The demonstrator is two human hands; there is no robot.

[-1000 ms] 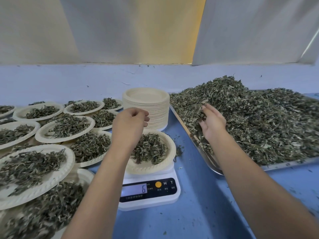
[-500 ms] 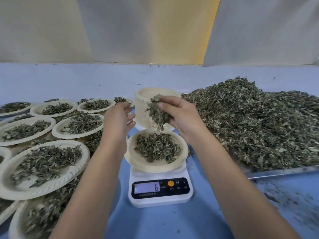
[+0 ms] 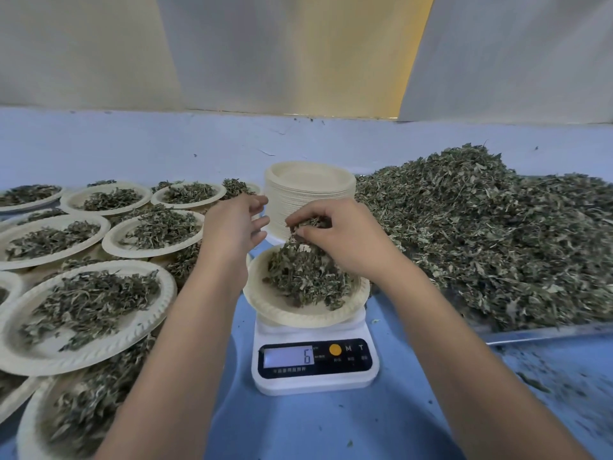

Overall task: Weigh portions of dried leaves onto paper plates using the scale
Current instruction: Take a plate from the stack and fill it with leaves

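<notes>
A white digital scale (image 3: 315, 366) stands on the blue table, its display reading 6. On it rests a paper plate (image 3: 275, 303) with a heap of dried leaves (image 3: 305, 277). My right hand (image 3: 341, 237) hovers just over the plate and holds a clump of dried leaves in curled fingers, with leaves trailing down onto the heap. My left hand (image 3: 232, 230) hangs beside the plate's left rim with relaxed fingers and holds nothing.
A big pile of dried leaves (image 3: 491, 234) fills a metal tray (image 3: 544, 333) on the right. A stack of blank paper plates (image 3: 308, 190) stands behind the scale. Several filled plates (image 3: 86, 313) cover the left side. Leaf crumbs dot the table at lower right.
My right hand left the tray with a clump of leaves, came over the scale plate and has lowered toward it. The heap on the plate has grown. My left hand stayed by the plate.
</notes>
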